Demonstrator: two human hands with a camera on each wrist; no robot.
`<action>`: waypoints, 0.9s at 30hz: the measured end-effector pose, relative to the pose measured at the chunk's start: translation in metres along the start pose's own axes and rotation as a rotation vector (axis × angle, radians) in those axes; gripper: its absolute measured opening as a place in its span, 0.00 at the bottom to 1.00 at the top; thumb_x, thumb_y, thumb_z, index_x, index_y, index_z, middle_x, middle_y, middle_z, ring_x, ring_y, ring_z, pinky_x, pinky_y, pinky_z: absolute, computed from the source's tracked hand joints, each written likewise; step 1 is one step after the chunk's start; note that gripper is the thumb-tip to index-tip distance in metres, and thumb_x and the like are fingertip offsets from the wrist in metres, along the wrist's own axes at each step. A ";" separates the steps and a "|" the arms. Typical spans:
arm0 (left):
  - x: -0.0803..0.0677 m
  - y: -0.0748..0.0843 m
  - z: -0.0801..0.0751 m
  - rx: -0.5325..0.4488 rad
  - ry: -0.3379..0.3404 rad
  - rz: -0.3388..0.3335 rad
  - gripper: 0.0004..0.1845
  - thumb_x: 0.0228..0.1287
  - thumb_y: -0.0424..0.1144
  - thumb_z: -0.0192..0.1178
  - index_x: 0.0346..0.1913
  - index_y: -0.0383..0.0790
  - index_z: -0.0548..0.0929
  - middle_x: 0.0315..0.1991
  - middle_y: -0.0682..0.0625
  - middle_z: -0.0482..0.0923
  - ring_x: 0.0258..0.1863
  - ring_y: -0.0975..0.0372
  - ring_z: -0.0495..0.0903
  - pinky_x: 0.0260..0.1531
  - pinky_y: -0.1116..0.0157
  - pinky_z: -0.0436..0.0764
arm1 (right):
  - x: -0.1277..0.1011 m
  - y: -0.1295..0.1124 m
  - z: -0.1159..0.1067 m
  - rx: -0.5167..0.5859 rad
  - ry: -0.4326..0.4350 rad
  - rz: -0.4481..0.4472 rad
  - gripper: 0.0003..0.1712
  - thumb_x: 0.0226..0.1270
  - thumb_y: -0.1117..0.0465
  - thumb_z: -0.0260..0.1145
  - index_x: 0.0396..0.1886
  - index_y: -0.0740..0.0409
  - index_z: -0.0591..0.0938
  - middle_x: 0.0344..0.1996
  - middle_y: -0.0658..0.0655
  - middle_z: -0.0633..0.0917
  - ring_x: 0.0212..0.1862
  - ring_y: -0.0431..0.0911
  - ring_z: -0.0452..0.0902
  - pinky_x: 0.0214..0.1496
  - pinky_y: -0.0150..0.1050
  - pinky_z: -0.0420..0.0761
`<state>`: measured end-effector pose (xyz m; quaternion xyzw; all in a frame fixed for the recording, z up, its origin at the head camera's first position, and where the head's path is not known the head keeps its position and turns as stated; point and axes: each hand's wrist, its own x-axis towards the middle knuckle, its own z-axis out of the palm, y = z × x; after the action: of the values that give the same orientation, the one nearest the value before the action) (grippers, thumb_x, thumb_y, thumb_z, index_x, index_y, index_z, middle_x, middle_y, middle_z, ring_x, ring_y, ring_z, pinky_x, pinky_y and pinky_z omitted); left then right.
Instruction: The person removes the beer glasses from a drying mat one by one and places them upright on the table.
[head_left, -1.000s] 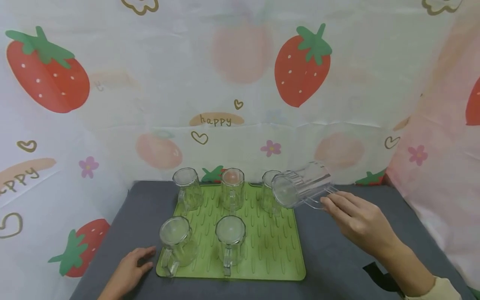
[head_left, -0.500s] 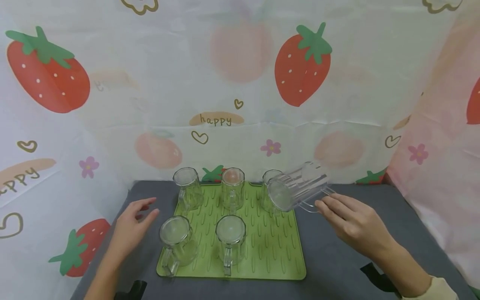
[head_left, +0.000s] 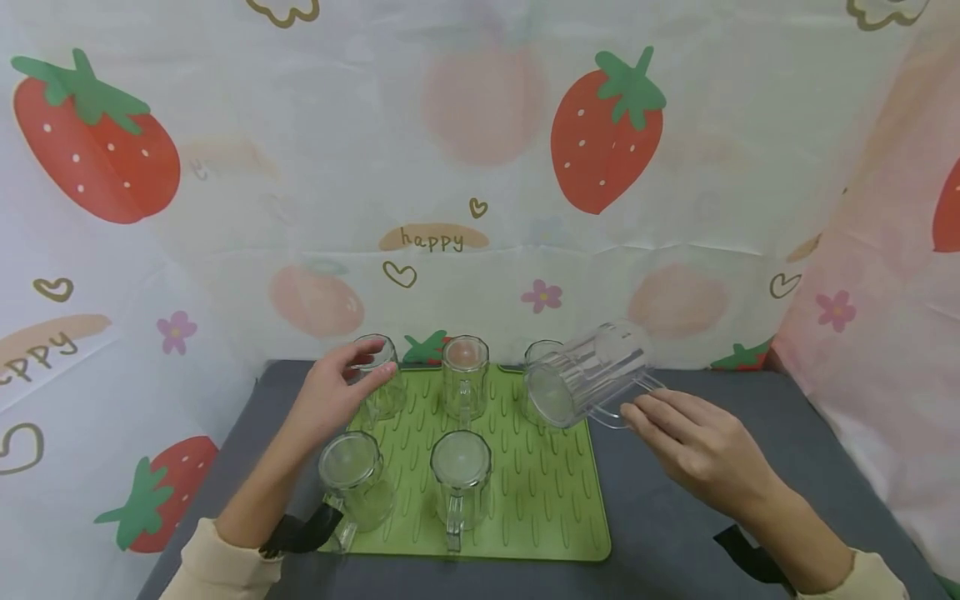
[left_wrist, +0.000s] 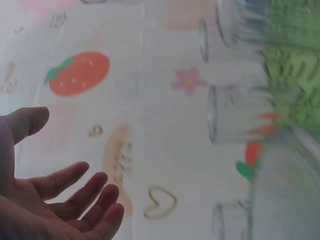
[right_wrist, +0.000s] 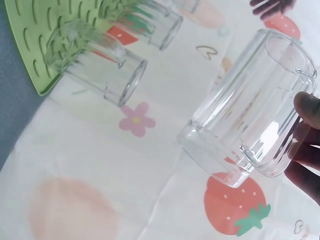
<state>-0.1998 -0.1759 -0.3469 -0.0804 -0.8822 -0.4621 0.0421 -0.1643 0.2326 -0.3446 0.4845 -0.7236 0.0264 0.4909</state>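
In the head view my right hand (head_left: 697, 446) grips a clear mug (head_left: 588, 375) by its handle. It is tilted in the air above the green mat's (head_left: 551, 512) right side, its thick base end down and to the left. The right wrist view shows thumb and fingers on that handle. My left hand (head_left: 326, 400) is raised with its fingers apart, in line with the back left mug (head_left: 388, 400); whether they touch is unclear. The left wrist view shows nothing within those fingers. The held mug partly hides the back right mug (head_left: 540, 354).
A back middle mug (head_left: 466, 375), a front left mug (head_left: 366, 496) and a front middle mug (head_left: 462, 479) also stand on the mat. Beneath lies a dark grey tabletop (head_left: 675, 533). A strawberry-patterned cloth (head_left: 480, 308) rises behind.
My left hand has risen from beside the mat's front left corner and moved forward and right to the back left mug. The held mug has shifted slightly left with my right hand.
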 end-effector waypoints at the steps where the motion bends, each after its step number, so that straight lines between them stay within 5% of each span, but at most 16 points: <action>1: 0.002 0.004 0.002 -0.015 -0.015 -0.004 0.30 0.70 0.51 0.58 0.69 0.41 0.70 0.68 0.40 0.69 0.67 0.46 0.69 0.68 0.47 0.67 | 0.001 0.000 0.000 0.000 -0.003 0.000 0.20 0.78 0.66 0.49 0.37 0.66 0.88 0.30 0.59 0.88 0.33 0.52 0.84 0.34 0.44 0.84; 18: 0.025 0.057 0.044 -0.228 -0.243 0.003 0.29 0.69 0.49 0.58 0.69 0.42 0.70 0.66 0.43 0.72 0.66 0.50 0.72 0.66 0.48 0.70 | 0.010 -0.006 0.001 -0.026 -0.010 -0.041 0.19 0.77 0.68 0.49 0.37 0.65 0.87 0.30 0.59 0.87 0.33 0.52 0.84 0.35 0.44 0.85; 27: 0.037 0.072 0.063 -0.359 -0.387 -0.056 0.27 0.72 0.48 0.55 0.68 0.40 0.70 0.67 0.43 0.72 0.66 0.51 0.72 0.67 0.52 0.70 | 0.013 -0.009 0.005 -0.027 0.005 -0.066 0.18 0.76 0.70 0.50 0.36 0.65 0.87 0.30 0.59 0.87 0.33 0.51 0.84 0.35 0.43 0.85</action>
<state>-0.2229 -0.0801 -0.3186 -0.1493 -0.7797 -0.5880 -0.1552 -0.1619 0.2165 -0.3412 0.5013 -0.7063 0.0015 0.4998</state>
